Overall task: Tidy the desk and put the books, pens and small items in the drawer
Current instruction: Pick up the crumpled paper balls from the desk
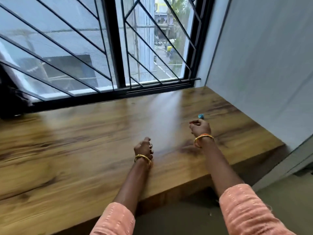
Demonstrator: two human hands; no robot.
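Observation:
The wooden desk stretches under the window. My left hand hovers low over its middle, fingers curled in with nothing visible in them. My right hand is further right and a little further back, fingers curled too. A small blue item shows just beyond its knuckles; the picture is blurred, so whether the fingers hold it or it lies on the desk behind them is unclear. No books, pens or drawer are in view.
A black-framed window with a slanted metal grille runs along the desk's back edge. A dark object stands at the far left. A grey wall bounds the right side. The floor lies below the front edge.

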